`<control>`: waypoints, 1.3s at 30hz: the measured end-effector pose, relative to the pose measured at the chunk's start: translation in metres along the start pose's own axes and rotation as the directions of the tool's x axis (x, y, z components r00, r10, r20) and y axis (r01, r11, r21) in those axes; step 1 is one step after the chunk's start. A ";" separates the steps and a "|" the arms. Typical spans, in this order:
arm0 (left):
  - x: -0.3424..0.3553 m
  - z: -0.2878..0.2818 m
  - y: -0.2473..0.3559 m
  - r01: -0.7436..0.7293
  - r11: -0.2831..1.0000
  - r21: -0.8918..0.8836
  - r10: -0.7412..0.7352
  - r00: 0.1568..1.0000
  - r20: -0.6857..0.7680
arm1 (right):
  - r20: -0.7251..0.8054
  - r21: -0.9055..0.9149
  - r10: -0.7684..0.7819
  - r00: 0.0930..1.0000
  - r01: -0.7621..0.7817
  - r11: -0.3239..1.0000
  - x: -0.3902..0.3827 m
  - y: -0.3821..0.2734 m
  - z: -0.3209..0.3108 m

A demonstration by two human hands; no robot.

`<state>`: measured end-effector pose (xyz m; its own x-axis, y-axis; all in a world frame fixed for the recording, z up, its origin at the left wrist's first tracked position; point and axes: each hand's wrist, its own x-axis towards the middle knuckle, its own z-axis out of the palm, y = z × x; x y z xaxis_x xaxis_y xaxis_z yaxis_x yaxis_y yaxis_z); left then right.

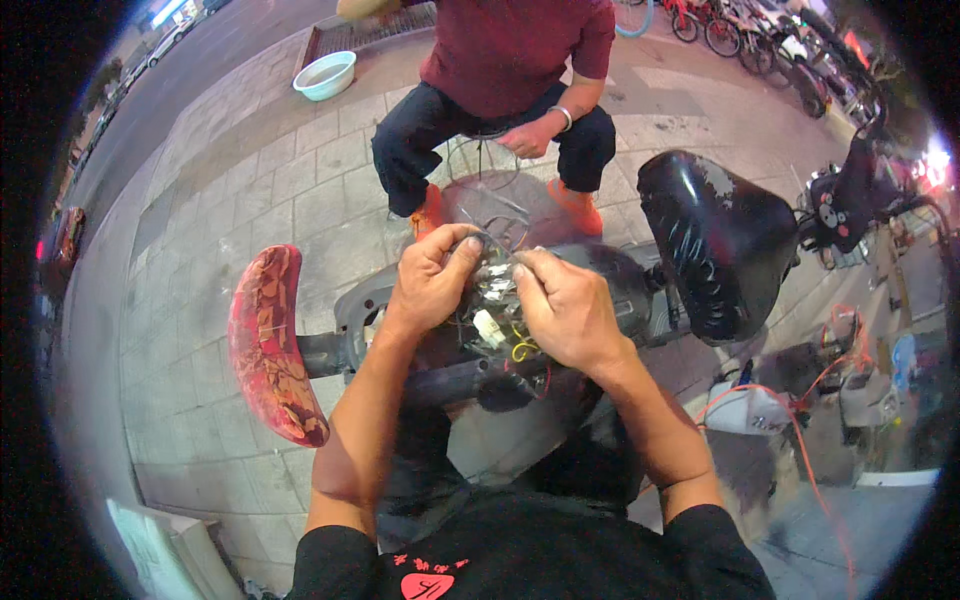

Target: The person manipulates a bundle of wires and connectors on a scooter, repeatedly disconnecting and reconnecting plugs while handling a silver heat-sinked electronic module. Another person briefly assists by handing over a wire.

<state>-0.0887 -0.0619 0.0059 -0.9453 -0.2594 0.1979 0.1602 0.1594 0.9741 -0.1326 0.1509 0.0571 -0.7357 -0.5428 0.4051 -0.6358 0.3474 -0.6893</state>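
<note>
Over the open middle of an electric bike's body (425,385), my left hand (428,282) pinches a thin dark wire (510,222) between thumb and forefinger. My right hand (572,308) is closed in a pinch at the same bundle, a short gap from the left; the wire ends at its fingertips are too small to make out. Just below the fingers sit a white plug connector (488,328) and a looped yellow wire (522,350). Some wiring is hidden behind my hands.
A torn black saddle (715,245) is at right, a worn red padded backrest (272,345) at left. Opposite sits a person (520,60) in a maroon shirt. A pale basin (325,77) stands farther off. An orange cable (800,440) trails at lower right.
</note>
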 end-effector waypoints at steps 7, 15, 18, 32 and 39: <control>0.007 -0.001 -0.013 -0.191 0.974 0.126 0.199 0.978 -0.056 | 0.274 -0.333 0.208 0.939 -0.110 0.936 0.038 -0.008 -0.011; 0.015 -0.001 -0.017 -0.378 0.900 0.218 0.393 0.919 -0.029 | 0.319 0.011 0.347 0.882 -0.369 0.929 0.044 0.004 -0.002; 0.011 -0.001 -0.016 -0.279 0.940 0.198 0.288 0.957 -0.017 | 0.361 0.136 0.323 0.875 -0.392 0.910 0.041 0.010 -0.003; 0.014 0.003 -0.019 -0.298 0.939 0.173 0.299 0.954 0.021 | 0.250 0.440 0.264 0.932 -0.352 0.826 0.012 0.029 -0.007; 0.016 -0.006 -0.041 -0.178 0.936 0.303 0.232 0.960 -0.155 | 0.160 0.403 0.115 0.980 -0.171 0.899 -0.005 -0.033 -0.058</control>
<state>-0.1088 -0.0780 -0.0304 -0.8264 -0.3595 0.4333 0.2319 0.4840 0.8438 -0.1220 0.1868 0.1128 -0.7571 -0.6145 0.2218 -0.3516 0.0970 -0.9311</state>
